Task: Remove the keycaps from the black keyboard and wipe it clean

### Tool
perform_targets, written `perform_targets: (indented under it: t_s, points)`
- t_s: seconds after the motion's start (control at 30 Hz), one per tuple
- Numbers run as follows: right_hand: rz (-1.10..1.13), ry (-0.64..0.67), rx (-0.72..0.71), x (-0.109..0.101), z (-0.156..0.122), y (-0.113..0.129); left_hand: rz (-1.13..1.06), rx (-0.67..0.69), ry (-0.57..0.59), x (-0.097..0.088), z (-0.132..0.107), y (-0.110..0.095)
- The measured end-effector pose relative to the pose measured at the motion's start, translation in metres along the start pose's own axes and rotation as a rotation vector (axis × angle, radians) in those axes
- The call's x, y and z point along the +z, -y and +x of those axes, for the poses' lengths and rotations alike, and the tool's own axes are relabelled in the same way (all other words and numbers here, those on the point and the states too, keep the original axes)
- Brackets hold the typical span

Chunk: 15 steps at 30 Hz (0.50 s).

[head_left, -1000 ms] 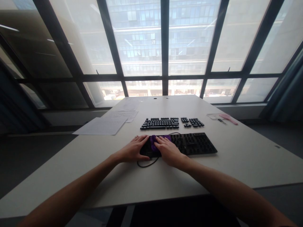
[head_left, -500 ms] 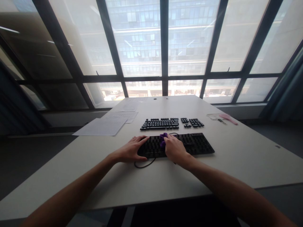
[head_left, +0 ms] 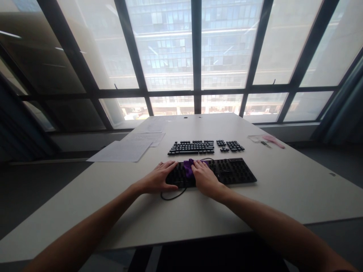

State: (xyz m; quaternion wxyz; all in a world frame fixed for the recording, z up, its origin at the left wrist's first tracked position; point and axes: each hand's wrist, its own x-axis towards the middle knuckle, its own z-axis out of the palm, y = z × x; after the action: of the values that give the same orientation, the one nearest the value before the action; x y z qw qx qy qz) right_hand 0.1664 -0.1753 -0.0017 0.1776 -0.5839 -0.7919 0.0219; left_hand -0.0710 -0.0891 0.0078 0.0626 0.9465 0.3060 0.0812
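Observation:
A black keyboard (head_left: 239, 173) with its keycaps off lies on the white table. My left hand (head_left: 159, 177) grips its left end, thumb along the near edge and fingers over the far edge. Under the fingers of my right hand (head_left: 205, 179) is a purple cloth (head_left: 188, 168), pressed onto the left-middle part of the keyboard. The cloth is partly hidden by those fingers. A black cable (head_left: 172, 198) loops out at the near edge. Behind the keyboard, the loose keycaps (head_left: 193, 147) are laid out in keyboard order.
Paper sheets (head_left: 121, 151) lie on the left of the table (head_left: 181, 223). At the right are a pink-handled tool (head_left: 273, 141), a small dark tool (head_left: 266, 144) and a clear flat bag or sheet (head_left: 254, 139). Large windows stand beyond the far edge.
My right hand has moved slightly left along the keyboard, its fingers flatter. The cloth has shifted left with it and is more spread out. My left hand stays at the left end.

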Motion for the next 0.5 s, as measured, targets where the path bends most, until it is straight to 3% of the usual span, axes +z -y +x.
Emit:
perform_targets:
  t_s: [0.23,0.33,0.4,0.5]
  points:
    - [-0.126,0.011,0.227,-0.024,0.002,-0.014,0.015,-0.013,0.017,-0.004,0.0,-0.002]
    - [-0.109,-0.053,0.304,-0.031,0.005,-0.025,0.02,-0.01,0.025,-0.005,-0.001,0.0]
    - [-0.053,-0.133,0.292,-0.031,0.008,-0.031,0.023,-0.007,0.031,-0.005,-0.002,0.002]
    - [0.072,-0.181,0.153,-0.02,0.011,-0.029,0.028,-0.004,0.042,-0.002,-0.004,0.004]
